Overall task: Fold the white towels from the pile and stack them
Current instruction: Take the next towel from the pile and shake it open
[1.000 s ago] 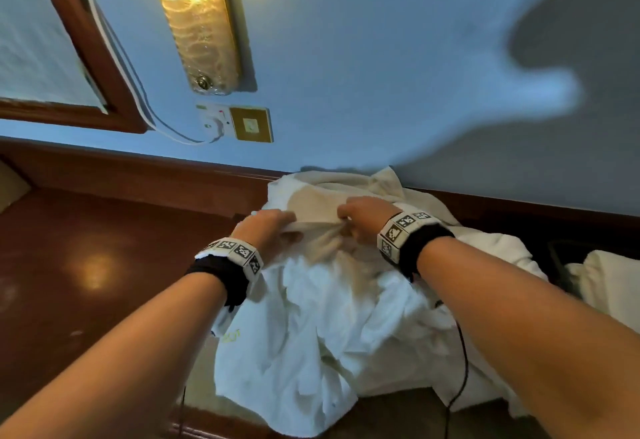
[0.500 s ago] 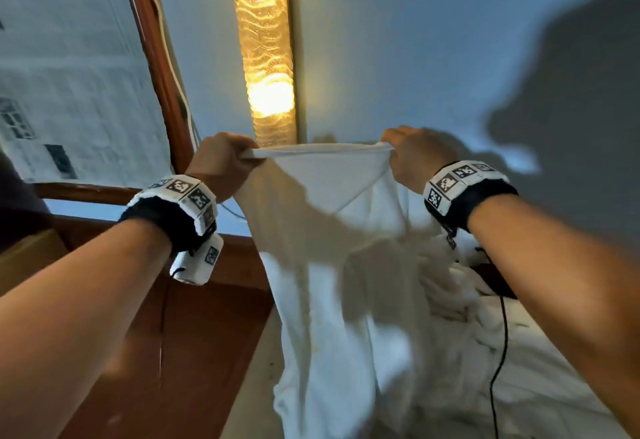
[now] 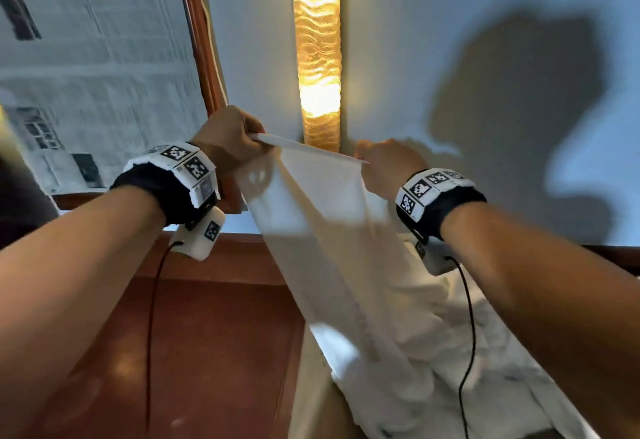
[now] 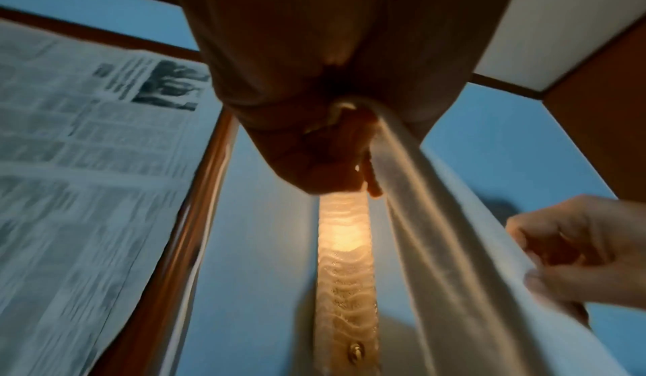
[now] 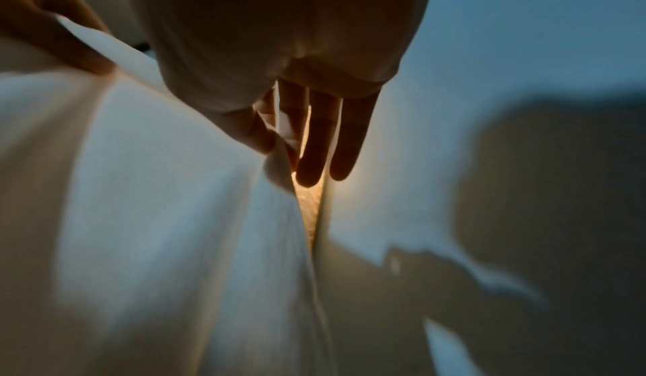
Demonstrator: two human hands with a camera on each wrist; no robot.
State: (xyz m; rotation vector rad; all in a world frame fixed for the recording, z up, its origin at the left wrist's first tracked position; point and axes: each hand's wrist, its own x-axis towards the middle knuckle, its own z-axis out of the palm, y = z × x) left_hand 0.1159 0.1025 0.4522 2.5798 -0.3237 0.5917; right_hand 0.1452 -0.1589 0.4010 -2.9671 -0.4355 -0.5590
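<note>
A white towel (image 3: 311,224) hangs in the air in front of the wall, its top edge stretched between my two hands. My left hand (image 3: 235,140) grips the left corner in a fist; in the left wrist view the towel (image 4: 437,216) runs out of the left hand (image 4: 335,155) toward the right hand (image 4: 573,252). My right hand (image 3: 384,168) pinches the right corner; in the right wrist view thumb and forefinger pinch the cloth (image 5: 146,216) while the other fingers (image 5: 335,139) stay straight. The towel's lower end trails onto the pile of white towels (image 3: 467,352) below.
A lit wall lamp (image 3: 317,47) stands just behind the towel. A wood-framed window covered with newspaper (image 3: 90,57) is at the left. A dark wooden tabletop (image 3: 214,352) lies below left of the pile. Black cables (image 3: 469,317) hang from both wrists.
Both hands have lifted one towel from the pile up in front of the lamp. The top edge now slopes down to the right, with the hands a little closer than half a second ago.
</note>
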